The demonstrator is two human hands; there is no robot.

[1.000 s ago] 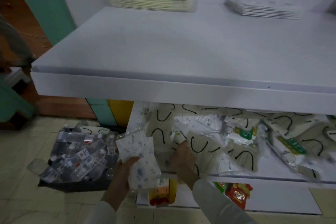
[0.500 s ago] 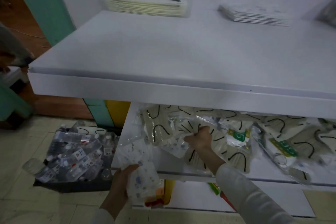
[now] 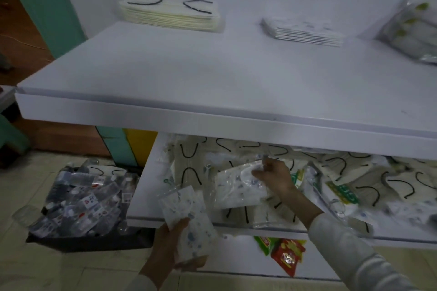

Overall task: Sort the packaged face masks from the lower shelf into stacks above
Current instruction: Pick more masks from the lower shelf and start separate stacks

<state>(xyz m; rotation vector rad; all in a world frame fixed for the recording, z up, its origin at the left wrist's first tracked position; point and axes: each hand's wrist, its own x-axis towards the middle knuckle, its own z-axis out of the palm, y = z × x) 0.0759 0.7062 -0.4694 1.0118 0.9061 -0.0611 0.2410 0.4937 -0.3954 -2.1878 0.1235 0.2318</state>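
A white upper shelf point(image 3: 212, 73) overhangs the lower shelf point(image 3: 142, 196), and its thick front edge hides the back of the pile beneath. On the tiled floor to the left sits a dark crate point(image 3: 71, 243) heaped with clear plastic water bottles point(image 3: 80, 198). Under the lower shelf lie red and green snack packets point(image 3: 286, 251).

At the back of the upper shelf stands a neat stack of cream masks point(image 3: 170, 15) with black ear loops. To its right is a thinner stack of white patterned packets point(image 3: 305, 33). A crinkled clear bag point(image 3: 411, 28) sits blurred at the far right.

The shelves are smooth, matt white. The wrappers are thin glossy film, flat, rectangular and wrinkled.

The loose pile point(image 3: 354, 184) on the lower shelf mixes cream masks with black loops, packets printed in green, and white ones dotted pale blue.

The right hand point(image 3: 274, 177) reaches into the pile, its grip a pinch of thumb and fingers on the upper edge of a white blue-dotted packet point(image 3: 236, 189) that lies tilted on top. The left hand point(image 3: 170, 248) hangs in front of the lower shelf's edge, its grip wrapped round a small bundle of like packets point(image 3: 189, 217) held upright and slightly fanned.
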